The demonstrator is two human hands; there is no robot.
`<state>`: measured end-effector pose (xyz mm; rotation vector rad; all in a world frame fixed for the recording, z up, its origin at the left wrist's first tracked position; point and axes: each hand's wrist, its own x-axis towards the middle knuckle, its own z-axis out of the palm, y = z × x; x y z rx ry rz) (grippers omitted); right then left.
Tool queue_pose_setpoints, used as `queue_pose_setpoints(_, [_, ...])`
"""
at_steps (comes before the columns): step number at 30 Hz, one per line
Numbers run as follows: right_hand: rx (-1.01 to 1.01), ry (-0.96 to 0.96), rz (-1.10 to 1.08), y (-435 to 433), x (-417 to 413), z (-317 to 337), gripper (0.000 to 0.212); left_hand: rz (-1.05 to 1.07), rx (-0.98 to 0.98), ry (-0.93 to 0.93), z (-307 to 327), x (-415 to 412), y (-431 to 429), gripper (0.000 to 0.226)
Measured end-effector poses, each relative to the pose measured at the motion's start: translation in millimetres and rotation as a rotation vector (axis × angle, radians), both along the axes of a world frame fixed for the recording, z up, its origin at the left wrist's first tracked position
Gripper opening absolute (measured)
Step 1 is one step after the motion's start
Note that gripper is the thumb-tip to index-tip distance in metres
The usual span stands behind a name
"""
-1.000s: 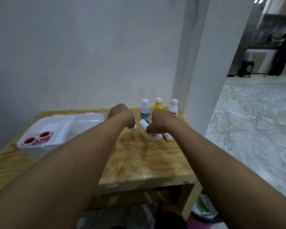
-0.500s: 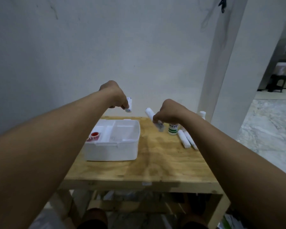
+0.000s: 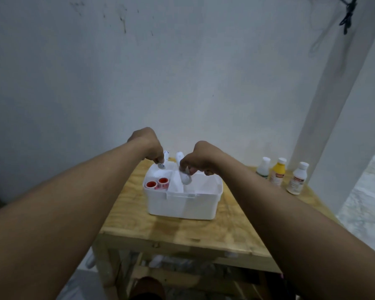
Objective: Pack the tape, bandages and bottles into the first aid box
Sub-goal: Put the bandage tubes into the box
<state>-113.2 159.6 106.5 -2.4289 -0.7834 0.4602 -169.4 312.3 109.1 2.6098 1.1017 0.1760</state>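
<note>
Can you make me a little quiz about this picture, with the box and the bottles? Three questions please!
1. True or false: the three bottles stand on the table, outside the first aid box.
2. What colour are the two tape rolls in the left side of the box? A blue, B red, C green.
3. Fill the gap: the left hand and the right hand each hold a white ____ over the box.

Key: 1 true. 2 B. 3 bandage roll, one gripped in each hand's fingers.
</note>
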Motion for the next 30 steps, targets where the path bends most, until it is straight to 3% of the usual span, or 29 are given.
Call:
queue_pose_setpoints(12, [-0.109,-0.126,0.048,29.9,-0.1,-31.4,0.026,-0.062,-0.015,0.08,-25.3,10.1,16.3,0.025])
queue_pose_setpoints(20, [-0.074,-0.145,0.05,33.3,7.6,-42.3,0.028,-0.054,-0.002,0.089,-34.5,13.0,19.8,0.023])
queue_pose_setpoints(30, [0.027,-0.236,-0.065,3.8,33.4,-41.0,0.019,-0.077,0.092,-0.067,-25.6,29.2,-3.0,0.016])
